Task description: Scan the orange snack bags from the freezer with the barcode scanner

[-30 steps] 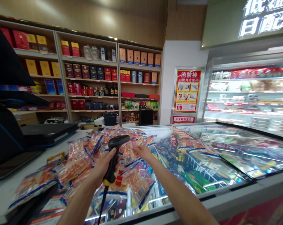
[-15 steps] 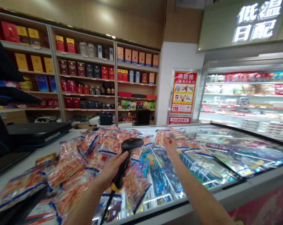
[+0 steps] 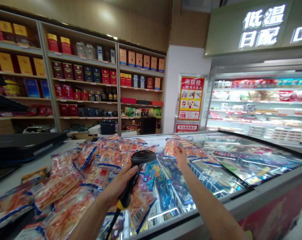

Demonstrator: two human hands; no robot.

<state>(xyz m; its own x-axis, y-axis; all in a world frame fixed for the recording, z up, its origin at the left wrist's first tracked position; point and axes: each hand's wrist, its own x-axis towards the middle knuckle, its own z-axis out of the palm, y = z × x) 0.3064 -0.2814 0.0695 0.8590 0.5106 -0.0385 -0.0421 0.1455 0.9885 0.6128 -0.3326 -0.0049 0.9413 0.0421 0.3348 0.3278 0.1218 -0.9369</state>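
My left hand (image 3: pixel 122 185) is wrapped around the handle of a black-and-yellow barcode scanner (image 3: pixel 134 176), its head tilted up and its cable hanging down. Farther forward, my right hand (image 3: pixel 182 156) has its fingers curled at the right edge of a clear bag of orange-pink food (image 3: pixel 171 147) on the freezer's glass top. More such bags lie to the right of that hand. One with its barcode up, a blue-edged bag (image 3: pixel 140 208), rests just below the scanner. To the left is a large heap of the same bags (image 3: pixel 66 183), spread over counter and glass.
The chest freezer (image 3: pixel 230 206) has a glass top, with wire baskets and colourful packs underneath. A black device (image 3: pixel 23 146) stands on the white counter at left. Behind are shelves of boxed goods (image 3: pixel 83 73), a red fire-hydrant poster (image 3: pixel 190 98) and a lit refrigerated display (image 3: pixel 260 110).
The camera has turned slightly right, so the scene shifts left. My left hand still holds the scanner, and my right hand stays at the same bag.
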